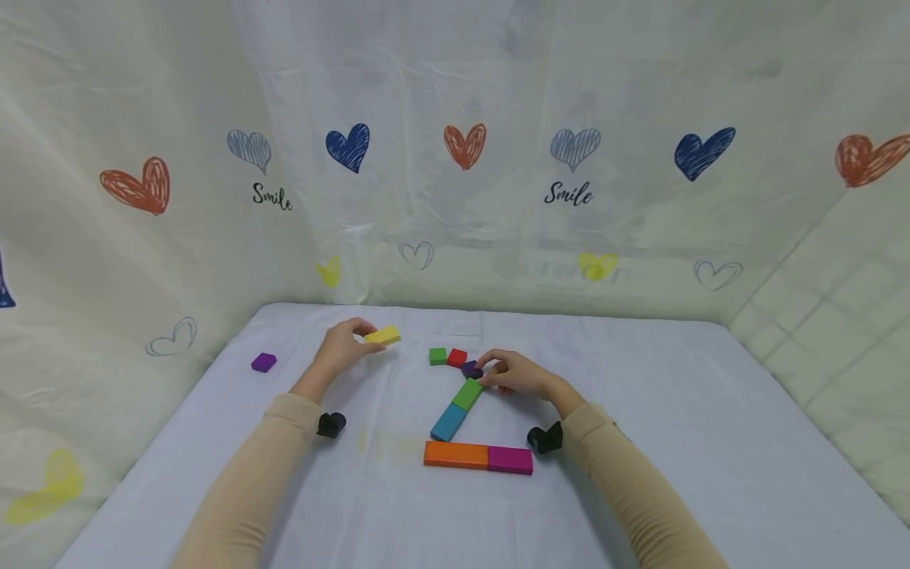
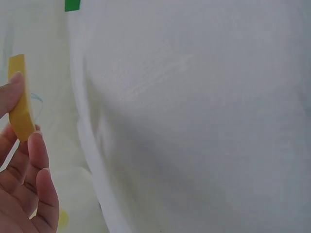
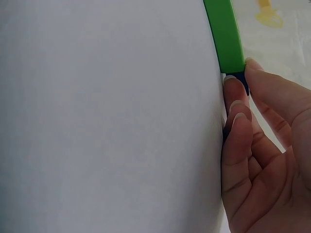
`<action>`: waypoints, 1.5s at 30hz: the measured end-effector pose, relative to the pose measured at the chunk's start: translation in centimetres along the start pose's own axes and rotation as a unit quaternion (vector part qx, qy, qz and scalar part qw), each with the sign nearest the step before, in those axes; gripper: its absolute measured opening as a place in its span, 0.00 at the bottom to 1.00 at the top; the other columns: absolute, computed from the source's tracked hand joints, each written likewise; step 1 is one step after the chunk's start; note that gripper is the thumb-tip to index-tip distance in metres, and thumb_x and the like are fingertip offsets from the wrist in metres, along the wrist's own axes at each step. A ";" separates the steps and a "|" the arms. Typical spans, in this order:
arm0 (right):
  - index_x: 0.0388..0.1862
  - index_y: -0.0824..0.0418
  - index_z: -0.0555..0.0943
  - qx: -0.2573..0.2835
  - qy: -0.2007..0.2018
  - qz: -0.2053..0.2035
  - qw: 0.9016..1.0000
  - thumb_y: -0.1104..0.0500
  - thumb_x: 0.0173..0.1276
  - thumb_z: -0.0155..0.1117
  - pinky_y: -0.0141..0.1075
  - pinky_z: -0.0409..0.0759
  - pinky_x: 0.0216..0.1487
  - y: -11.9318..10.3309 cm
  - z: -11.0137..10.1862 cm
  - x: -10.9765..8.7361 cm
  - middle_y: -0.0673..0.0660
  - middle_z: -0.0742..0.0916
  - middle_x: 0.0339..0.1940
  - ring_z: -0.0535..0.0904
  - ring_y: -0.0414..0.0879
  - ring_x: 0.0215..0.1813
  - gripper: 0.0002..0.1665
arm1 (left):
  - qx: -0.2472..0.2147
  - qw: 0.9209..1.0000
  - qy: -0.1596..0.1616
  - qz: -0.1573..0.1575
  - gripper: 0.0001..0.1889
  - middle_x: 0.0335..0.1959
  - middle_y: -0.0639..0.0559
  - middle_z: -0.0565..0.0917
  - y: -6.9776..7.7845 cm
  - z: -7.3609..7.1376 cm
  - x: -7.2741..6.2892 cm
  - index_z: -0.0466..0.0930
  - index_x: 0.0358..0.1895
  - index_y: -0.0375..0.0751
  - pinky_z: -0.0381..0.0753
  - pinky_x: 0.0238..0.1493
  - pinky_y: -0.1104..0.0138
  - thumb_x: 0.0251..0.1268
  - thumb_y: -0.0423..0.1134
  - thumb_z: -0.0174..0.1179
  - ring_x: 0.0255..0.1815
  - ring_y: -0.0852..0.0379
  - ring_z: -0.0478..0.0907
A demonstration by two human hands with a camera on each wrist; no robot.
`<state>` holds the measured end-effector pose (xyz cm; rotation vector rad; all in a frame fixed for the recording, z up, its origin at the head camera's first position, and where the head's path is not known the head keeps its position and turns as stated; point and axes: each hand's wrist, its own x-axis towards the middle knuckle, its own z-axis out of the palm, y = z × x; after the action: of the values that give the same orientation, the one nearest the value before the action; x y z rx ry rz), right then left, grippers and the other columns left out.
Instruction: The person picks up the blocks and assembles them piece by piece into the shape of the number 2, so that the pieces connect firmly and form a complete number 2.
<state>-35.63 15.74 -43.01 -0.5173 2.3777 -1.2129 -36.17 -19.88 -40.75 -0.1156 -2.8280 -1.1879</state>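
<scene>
- The dark purple block [image 1: 471, 370] sits on the table between the red block [image 1: 457, 358] and the long green block [image 1: 468, 393]. The right hand [image 1: 519, 373] pinches it between thumb and fingertips; a slight twist on release could turn it out of line.
- The right thumb lies right at the end of the long green block, so pushing or lifting carelessly could knock that block askew.
- The red block lies close against the dark purple one; whether they touch is hard to tell. Too firm a shove would probably carry it into the small green block [image 1: 438, 356].
- The yellow block [image 1: 382, 336] appears held above the cloth, its near end pinched by the left hand's [image 1: 344, 348] thumb and fingers. With its far end unsupported, a loose grip could let it tip or drop.
- The blue block [image 1: 449, 423] continues the slant below the long green block, so a bump there could travel into it.
- The orange block [image 1: 456, 454] and magenta block [image 1: 509, 460] lie end to end nearer the person; the black wrist device [image 1: 545, 438] by the right cuff is near the magenta end and might brush it if that arm draws back low.
- The white tablecloth [image 1: 355, 506] could drag pieces if a sleeve pulls it.
</scene>
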 end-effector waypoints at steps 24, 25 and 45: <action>0.61 0.60 0.76 0.006 -0.004 0.002 1.000 0.59 0.78 0.61 0.35 0.76 0.41 -0.1 -0.2 -0.1 0.56 0.85 0.41 0.76 0.48 0.36 0.16 | 0.030 0.999 -0.033 -0.004 0.18 0.51 0.42 0.83 1.9 2.9 0.0 0.83 0.52 0.37 0.77 0.52 0.55 0.63 0.41 0.73 0.49 0.46 0.76; 0.61 0.60 0.76 0.006 -0.004 0.002 1.000 0.60 0.78 0.61 0.35 0.76 0.41 -0.1 -0.2 -0.1 0.55 0.85 0.41 0.76 0.48 0.35 0.16 | 0.030 0.999 -0.035 -0.004 0.18 0.51 0.43 0.82 1.9 3.0 0.0 0.83 0.52 0.37 0.77 0.52 0.55 0.63 0.41 0.73 0.49 0.46 0.75; 0.61 0.60 0.77 0.004 -0.005 0.000 1.000 0.60 0.78 0.61 0.35 0.76 0.42 0.0 -0.4 -0.1 0.56 0.85 0.39 0.76 0.48 0.35 0.16 | 0.036 0.998 -0.043 -0.017 0.17 0.50 0.44 0.82 2.5 4.0 0.2 0.83 0.50 0.39 0.78 0.49 0.56 0.62 0.41 0.74 0.46 0.48 0.76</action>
<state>-35.76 16.03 -42.81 -0.5204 2.3643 -1.2165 -36.32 -15.28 -41.80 -0.1170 -2.9554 -1.1122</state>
